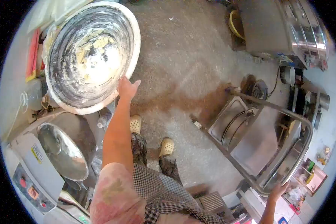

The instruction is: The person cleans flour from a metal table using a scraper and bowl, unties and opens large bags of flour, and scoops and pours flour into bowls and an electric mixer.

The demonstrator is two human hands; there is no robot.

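My left hand (127,89) is at the near right rim of a large round basin (135,56), fingers closed on the edge and thumb sticking out. White flour and yellowish dough scraps coat the basin's dark inner wall. At lower right, my right hand (277,191) holds the tubular rail of a metal trolley (306,128). Its fingers wrap the rail's near corner. A flat metal sheet and a looped hose or cable show inside the trolley's frame.
A dough mixer (37,160) with a steel bowl (84,140) stands at lower left. Steel cabinet (265,30) and yellow-rimmed tub (234,24) are at upper right. A pot (287,75) sits near the right wall. My feet in cream clogs (167,146) stand on the concrete floor.
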